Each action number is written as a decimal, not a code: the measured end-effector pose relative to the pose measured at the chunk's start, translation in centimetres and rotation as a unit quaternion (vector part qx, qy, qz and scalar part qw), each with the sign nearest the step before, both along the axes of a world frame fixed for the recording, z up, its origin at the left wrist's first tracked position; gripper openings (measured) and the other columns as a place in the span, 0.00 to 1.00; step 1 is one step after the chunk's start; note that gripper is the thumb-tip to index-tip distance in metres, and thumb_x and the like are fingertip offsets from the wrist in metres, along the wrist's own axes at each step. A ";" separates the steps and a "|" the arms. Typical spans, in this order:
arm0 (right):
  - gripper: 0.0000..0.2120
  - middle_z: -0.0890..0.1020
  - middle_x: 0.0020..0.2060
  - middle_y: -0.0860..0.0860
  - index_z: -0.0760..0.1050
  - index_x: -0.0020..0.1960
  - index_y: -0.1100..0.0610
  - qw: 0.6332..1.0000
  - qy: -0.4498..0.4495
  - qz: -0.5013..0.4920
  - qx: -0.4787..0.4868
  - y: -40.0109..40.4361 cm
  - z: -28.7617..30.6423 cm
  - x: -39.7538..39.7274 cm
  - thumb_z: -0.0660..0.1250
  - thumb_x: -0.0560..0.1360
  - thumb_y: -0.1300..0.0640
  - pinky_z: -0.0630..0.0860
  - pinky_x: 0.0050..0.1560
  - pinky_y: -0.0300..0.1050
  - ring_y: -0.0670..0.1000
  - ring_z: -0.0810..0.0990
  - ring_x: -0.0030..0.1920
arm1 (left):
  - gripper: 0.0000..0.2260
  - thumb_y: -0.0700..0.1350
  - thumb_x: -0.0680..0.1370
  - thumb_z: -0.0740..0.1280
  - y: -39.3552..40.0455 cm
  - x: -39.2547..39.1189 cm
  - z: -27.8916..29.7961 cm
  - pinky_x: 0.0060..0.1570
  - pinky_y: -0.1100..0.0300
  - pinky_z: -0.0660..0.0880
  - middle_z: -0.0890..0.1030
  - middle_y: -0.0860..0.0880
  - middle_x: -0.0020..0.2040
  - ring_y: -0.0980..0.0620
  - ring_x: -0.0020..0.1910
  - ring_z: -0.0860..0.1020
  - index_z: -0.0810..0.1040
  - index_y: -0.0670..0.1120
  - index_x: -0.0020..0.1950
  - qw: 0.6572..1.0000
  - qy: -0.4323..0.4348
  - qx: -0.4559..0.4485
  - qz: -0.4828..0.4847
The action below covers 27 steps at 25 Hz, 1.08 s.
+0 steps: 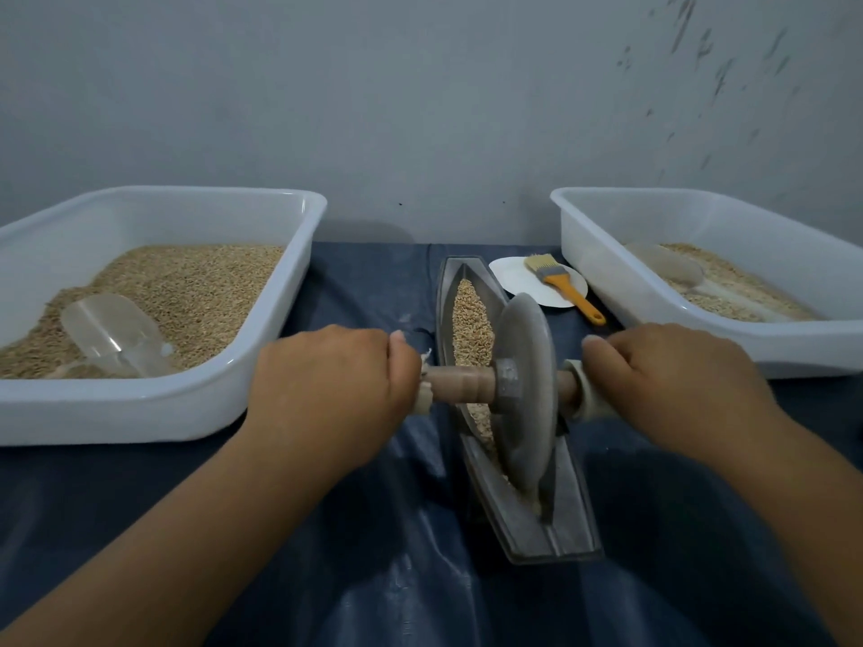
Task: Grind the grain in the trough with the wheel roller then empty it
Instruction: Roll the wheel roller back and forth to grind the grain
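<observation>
A long grey metal trough point(567, 530) lies on the dark blue cloth, running away from me. Grain point(470, 319) fills its far half. The grey wheel roller point(523, 394) stands upright in the trough's middle on a wooden axle point(460, 379). My left hand point(327, 389) grips the axle's left end and my right hand point(672, 385) grips its right end, both with fingers curled round the handles.
A white tub point(154, 403) of grain with a clear scoop point(116, 336) sits at the left. A second white tub point(794, 352), holding grain and another scoop, sits at the right. A white plate point(513, 277) with an orange-handled brush point(567, 287) lies behind the trough, near the wall.
</observation>
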State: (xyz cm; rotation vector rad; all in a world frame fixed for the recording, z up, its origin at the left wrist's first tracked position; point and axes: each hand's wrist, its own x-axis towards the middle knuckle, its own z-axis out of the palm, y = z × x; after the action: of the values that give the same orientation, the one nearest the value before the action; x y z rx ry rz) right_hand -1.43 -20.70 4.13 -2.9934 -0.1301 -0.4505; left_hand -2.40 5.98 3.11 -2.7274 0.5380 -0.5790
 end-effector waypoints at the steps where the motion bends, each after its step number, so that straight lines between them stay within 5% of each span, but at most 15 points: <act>1: 0.27 0.70 0.20 0.49 0.67 0.24 0.51 1.000 -0.018 -0.004 -0.001 0.4 -0.1 0.3 0.46 0.75 0.39 0.60 0.27 0.41 0.48 0.69 0.23 | 0.15 0.47 0.77 0.56 0.1 0.4 -0.1 0.28 0.60 0.60 0.72 0.44 0.35 0.47 0.29 0.64 0.74 0.39 0.56 1.000 0.002 0.024 0.002; 3: 0.25 0.71 0.24 0.49 0.69 0.27 0.52 0.999 -0.028 -0.022 -0.008 1.3 -0.3 2.9 0.50 0.78 0.44 0.61 0.29 0.42 0.50 0.69 0.26 | 0.16 0.44 0.77 0.62 -0.5 2.2 -0.1 0.31 0.56 0.64 0.73 0.45 0.42 0.45 0.34 0.69 0.67 0.41 0.64 0.997 0.012 0.057 0.054; 7: 0.18 0.71 0.33 0.52 0.70 0.39 0.55 0.998 0.025 -0.052 0.019 1.8 -0.3 8.0 0.51 0.80 0.47 0.64 0.38 0.47 0.54 0.71 0.36 | 0.15 0.43 0.75 0.65 -1.6 5.8 1.2 0.33 0.54 0.69 0.67 0.47 0.40 0.47 0.37 0.71 0.68 0.43 0.60 0.994 0.046 0.041 0.091; 10: 0.20 0.74 0.32 0.52 0.69 0.33 0.53 0.999 0.033 -0.023 0.024 1.1 -1.0 6.5 0.51 0.80 0.47 0.66 0.37 0.46 0.53 0.72 0.34 | 0.16 0.42 0.77 0.59 -1.6 3.9 1.3 0.33 0.54 0.68 0.72 0.45 0.44 0.44 0.39 0.73 0.66 0.42 0.65 0.995 0.014 0.055 0.081; 13: 0.25 0.72 0.24 0.50 0.68 0.27 0.51 0.998 0.011 0.032 0.054 -0.1 -1.3 2.8 0.49 0.77 0.42 0.63 0.29 0.44 0.50 0.72 0.27 | 0.06 0.41 0.75 0.61 -1.7 -0.1 0.7 0.25 0.59 0.65 0.70 0.48 0.29 0.47 0.23 0.68 0.75 0.42 0.41 0.998 -0.015 -0.056 0.032; 15: 0.27 0.70 0.21 0.49 0.67 0.25 0.50 0.999 -0.005 0.041 0.030 -0.4 -1.0 1.4 0.45 0.75 0.38 0.61 0.27 0.42 0.47 0.70 0.24 | 0.11 0.41 0.72 0.69 -1.3 -0.8 0.4 0.21 0.63 0.63 0.65 0.50 0.23 0.49 0.17 0.62 0.71 0.44 0.31 0.994 -0.049 -0.096 -0.009; 18: 0.26 0.70 0.21 0.49 0.67 0.24 0.51 0.998 -0.056 0.016 0.013 0.8 -1.0 2.3 0.47 0.76 0.41 0.58 0.27 0.41 0.47 0.68 0.23 | 0.12 0.47 0.79 0.54 -1.2 0.7 -0.1 0.27 0.59 0.62 0.69 0.49 0.34 0.46 0.29 0.69 0.73 0.42 0.54 0.999 -0.003 -0.001 0.043; 20: 0.25 0.71 0.24 0.49 0.67 0.25 0.51 0.997 -0.069 -0.009 0.022 1.7 -0.9 4.4 0.51 0.79 0.46 0.58 0.28 0.42 0.49 0.69 0.26 | 0.18 0.45 0.80 0.54 -1.1 3.1 -0.5 0.33 0.56 0.68 0.75 0.46 0.49 0.43 0.42 0.75 0.62 0.42 0.69 0.997 -0.010 0.039 0.067; 24: 0.23 0.72 0.27 0.50 0.69 0.29 0.52 0.999 -0.038 -0.013 0.023 2.0 -0.6 6.6 0.52 0.80 0.48 0.58 0.29 0.44 0.51 0.70 0.30 | 0.24 0.43 0.79 0.61 -1.8 4.2 0.5 0.38 0.52 0.75 0.75 0.44 0.55 0.42 0.47 0.77 0.57 0.42 0.73 0.995 0.024 0.044 0.092; 27: 0.24 0.72 0.24 0.50 0.71 0.28 0.53 0.998 -0.055 0.007 0.035 1.3 -1.2 4.0 0.53 0.78 0.46 0.61 0.28 0.42 0.49 0.70 0.26 | 0.17 0.50 0.79 0.49 -1.2 1.6 -0.4 0.30 0.58 0.65 0.75 0.50 0.41 0.49 0.34 0.73 0.69 0.45 0.61 0.997 0.003 0.003 0.079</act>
State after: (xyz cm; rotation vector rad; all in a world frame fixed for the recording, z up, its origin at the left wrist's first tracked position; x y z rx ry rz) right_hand 2.54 -19.40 2.92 -2.8971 -0.1427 -0.6058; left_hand -0.83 4.77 2.75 -2.7354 0.3196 -0.5267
